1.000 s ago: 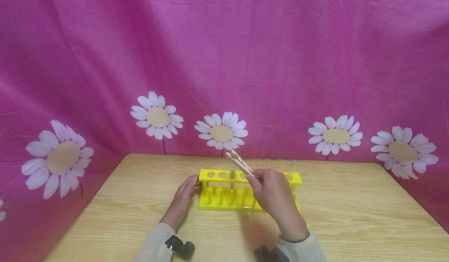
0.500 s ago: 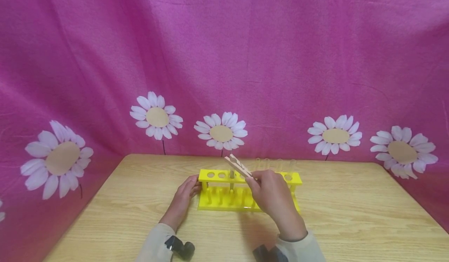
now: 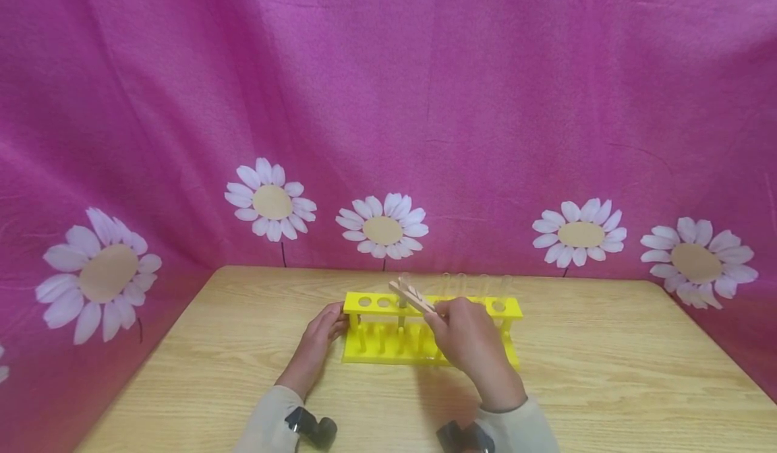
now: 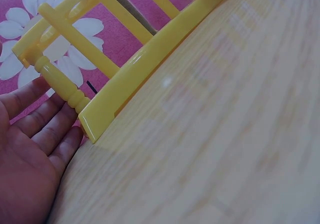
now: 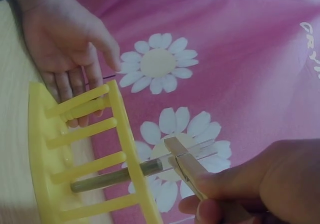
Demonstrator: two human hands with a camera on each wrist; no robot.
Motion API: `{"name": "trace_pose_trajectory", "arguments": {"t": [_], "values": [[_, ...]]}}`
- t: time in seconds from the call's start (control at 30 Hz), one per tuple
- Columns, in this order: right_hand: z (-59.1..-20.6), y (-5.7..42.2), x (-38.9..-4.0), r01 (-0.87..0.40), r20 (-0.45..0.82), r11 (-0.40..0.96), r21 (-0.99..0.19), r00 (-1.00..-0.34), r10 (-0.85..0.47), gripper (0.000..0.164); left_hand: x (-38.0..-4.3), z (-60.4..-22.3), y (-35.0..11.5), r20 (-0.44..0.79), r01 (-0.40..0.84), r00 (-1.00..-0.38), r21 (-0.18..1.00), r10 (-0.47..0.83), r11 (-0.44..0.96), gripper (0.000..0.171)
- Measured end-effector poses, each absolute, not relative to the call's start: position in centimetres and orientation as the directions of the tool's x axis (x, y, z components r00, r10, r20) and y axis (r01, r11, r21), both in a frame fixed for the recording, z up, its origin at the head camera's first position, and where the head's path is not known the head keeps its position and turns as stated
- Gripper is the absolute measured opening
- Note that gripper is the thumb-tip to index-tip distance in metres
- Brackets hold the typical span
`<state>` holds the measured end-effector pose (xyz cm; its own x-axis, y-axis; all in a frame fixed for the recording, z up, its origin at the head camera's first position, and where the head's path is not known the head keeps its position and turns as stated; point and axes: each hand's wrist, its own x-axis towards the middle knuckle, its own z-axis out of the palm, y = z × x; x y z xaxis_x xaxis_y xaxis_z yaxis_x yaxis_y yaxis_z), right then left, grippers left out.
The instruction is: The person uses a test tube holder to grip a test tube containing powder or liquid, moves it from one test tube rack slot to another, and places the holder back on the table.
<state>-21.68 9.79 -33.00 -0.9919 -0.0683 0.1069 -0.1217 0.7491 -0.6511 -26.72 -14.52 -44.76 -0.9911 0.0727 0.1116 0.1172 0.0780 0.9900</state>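
My right hand (image 3: pixel 470 338) pinches a wooden test tube clamp (image 3: pixel 415 299) whose head lies at the upper part of a test tube. That glass test tube (image 5: pixel 102 179), with dark greenish contents, stands in the yellow test tube rack (image 3: pixel 367 356). In the right wrist view the clamp's tip overlaps the tube's clear top above the rack; whether it encloses the glass cannot be told. At the rack's left end is my left hand (image 3: pixel 318 337), its extended fingers (image 4: pixel 50 129) against the end post.
Several clear test tubes (image 3: pixel 484 286) stick up at the rack's right part, partly behind my right hand. The rack stands on a wood-grain table (image 3: pixel 607 372). A pink cloth (image 3: pixel 485 102) with white daisies hangs behind and beside the table.
My right hand has lowered the clamp from above the test tube's rim to just below it, tilting it flatter. My left hand and the rack have stayed in place.
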Motion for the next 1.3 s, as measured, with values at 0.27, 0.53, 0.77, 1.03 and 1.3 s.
{"name": "trace_pose_trajectory", "arguments": {"t": [0.27,0.53,0.77,1.03,1.3], "values": [[-33.7,9.8,-22.1,-0.102,0.073,0.76,-0.642,-0.995,-0.072,0.015,-26.9,-45.0,-14.6,0.1,0.106,-0.993,0.989,0.062,0.104,0.058],[-34.0,9.8,-22.1,-0.097,0.062,0.782,-0.616,-0.995,-0.075,0.02,-26.9,-45.3,-14.5,0.111,0.118,-0.992,0.986,0.065,0.115,0.059],[-34.3,9.8,-22.3,-0.113,0.075,0.797,-0.593,-0.994,-0.085,0.02,-26.8,-45.1,-14.5,0.122,0.128,-0.99,0.988,0.077,0.082,0.058],[-34.5,9.9,-22.4,-0.13,0.091,0.801,-0.584,-0.991,-0.095,0.021,-26.9,-45.2,-14.5,0.126,0.133,-0.989,0.987,0.082,0.088,0.057],[-34.4,10.0,-22.3,-0.136,0.088,0.8,-0.585,-0.991,-0.104,0.02,-26.9,-45.1,-14.5,0.117,0.124,-0.991,0.985,0.064,0.121,0.055]]}}
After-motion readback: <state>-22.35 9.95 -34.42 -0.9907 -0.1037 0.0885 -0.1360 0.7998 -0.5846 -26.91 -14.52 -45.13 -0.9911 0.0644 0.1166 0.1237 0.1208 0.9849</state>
